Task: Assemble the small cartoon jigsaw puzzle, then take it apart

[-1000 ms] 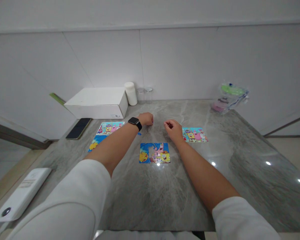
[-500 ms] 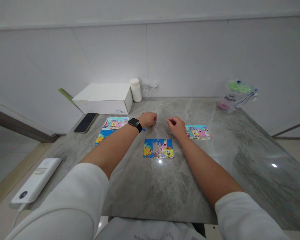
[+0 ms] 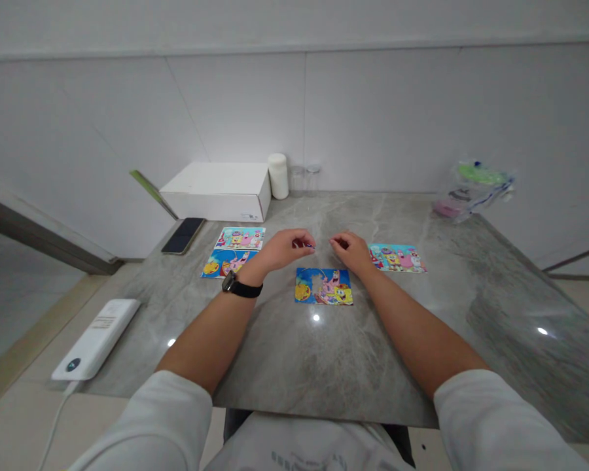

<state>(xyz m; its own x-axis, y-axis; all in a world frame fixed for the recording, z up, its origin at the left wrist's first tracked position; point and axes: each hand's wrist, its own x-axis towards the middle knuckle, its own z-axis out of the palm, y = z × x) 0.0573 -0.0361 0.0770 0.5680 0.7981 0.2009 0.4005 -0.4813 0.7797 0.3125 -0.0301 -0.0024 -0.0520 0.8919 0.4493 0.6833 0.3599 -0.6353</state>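
Note:
My left hand, with a black watch on its wrist, is pinched on a small dark piece above the table, behind the blue puzzle. My right hand hovers just to its right, thumb and fingertips together; whatever it may hold is too small to make out. In front of both hands lies the blue cartoon puzzle, with a grey gap left of its middle. A light-blue cartoon puzzle lies right of my right hand. On the left, a light-blue picture card lies behind a blue picture card.
A white box, a white bottle and two clear glasses stand at the back. A phone and a white power bank with its cable lie left. A clear plastic bag is at the back right.
My left hand has turned, its fingers now pointing right towards my right hand, and a small piece shows between them. The blue card on the left is less covered. The view has shifted slightly.

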